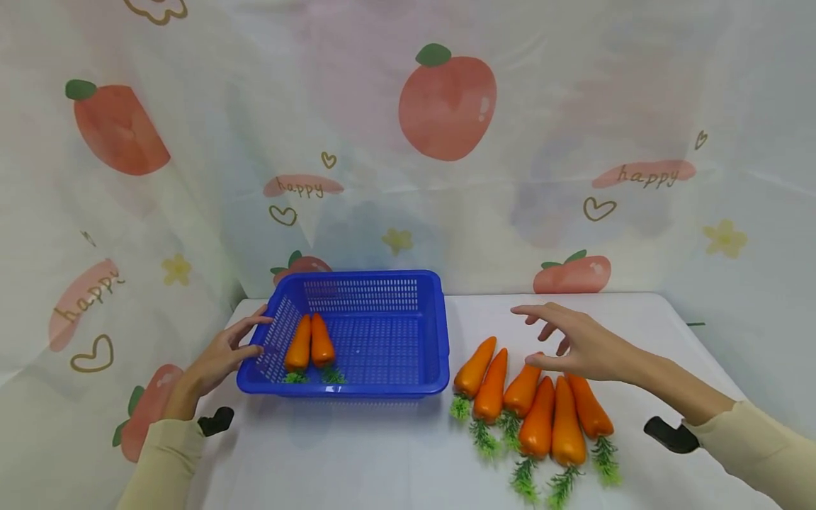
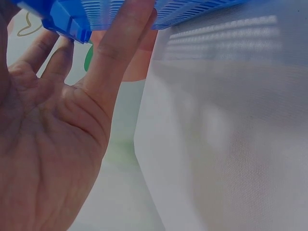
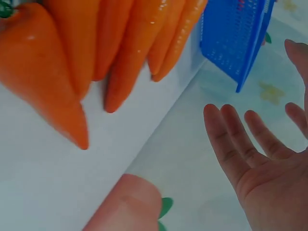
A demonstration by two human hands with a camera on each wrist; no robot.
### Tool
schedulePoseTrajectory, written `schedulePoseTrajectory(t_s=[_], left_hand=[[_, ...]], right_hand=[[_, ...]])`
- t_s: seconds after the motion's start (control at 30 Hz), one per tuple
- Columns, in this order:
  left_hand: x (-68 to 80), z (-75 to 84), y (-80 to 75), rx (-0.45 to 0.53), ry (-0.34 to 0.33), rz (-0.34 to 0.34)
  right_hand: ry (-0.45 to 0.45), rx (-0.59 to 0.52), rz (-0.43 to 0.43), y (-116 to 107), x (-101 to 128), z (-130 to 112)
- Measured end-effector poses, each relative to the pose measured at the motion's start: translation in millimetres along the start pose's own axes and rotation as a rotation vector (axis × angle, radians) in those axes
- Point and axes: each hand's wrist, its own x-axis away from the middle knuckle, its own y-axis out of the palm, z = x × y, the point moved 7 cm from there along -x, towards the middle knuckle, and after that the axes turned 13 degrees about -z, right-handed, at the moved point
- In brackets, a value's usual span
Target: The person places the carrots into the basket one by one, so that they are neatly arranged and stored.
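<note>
Two carrots [image 1: 309, 343] lie side by side in the left part of a blue basket [image 1: 382, 282], their green tops toward the near wall. Six more carrots [image 1: 532, 400] lie in a row on the white table [image 1: 357, 453] just to the right of the basket, packed close and touching one another, points away from the person and leafy ends toward the near edge. The left hand [image 1: 219, 358] rests against the basket's left rim with fingers straight and relaxed; the left wrist view shows one finger [image 2: 120, 53] laid flat against the blue edge [image 2: 67, 24], gripping nothing. The right hand [image 1: 576, 340] hovers over the far ends of the six carrots, palm down and fingers spread loose, holding nothing; its thumb is close to the tip of one of the middle carrots, though whether it touches cannot be told. In the right wrist view the open palm [image 3: 269, 159] shows well apart from the orange tips [image 3: 77, 86], with the basket's corner [image 3: 240, 43] beyond. Behind the table hangs a pale curtain [image 1: 446, 106] printed with peach-coloured fruit, hearts, yellow flowers and the word "happy". Both arms wear cream sleeves [image 1: 752, 432], each with a black device [image 1: 669, 433] at the wrist.
</note>
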Motion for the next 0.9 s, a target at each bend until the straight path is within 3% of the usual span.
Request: schedulePoseTrajectory(t_s=[0.33, 0.7, 0.9], left_hand=[[-0.2, 1.7, 0.2, -0.003, -0.005, -0.005], [-0.1, 0.4, -1.1, -0.004, -0.011, -0.01], [0.7, 2.0, -0.4, -0.007, -0.011, -0.011]], right_hand=[[0.121, -0.082, 0.064, 14.1, 38.9, 34.6], [0.286, -0.214, 0.012, 34.2, 69.2, 76.9], [0.315, -0.326, -0.055, 45.3, 77.2, 90.8]])
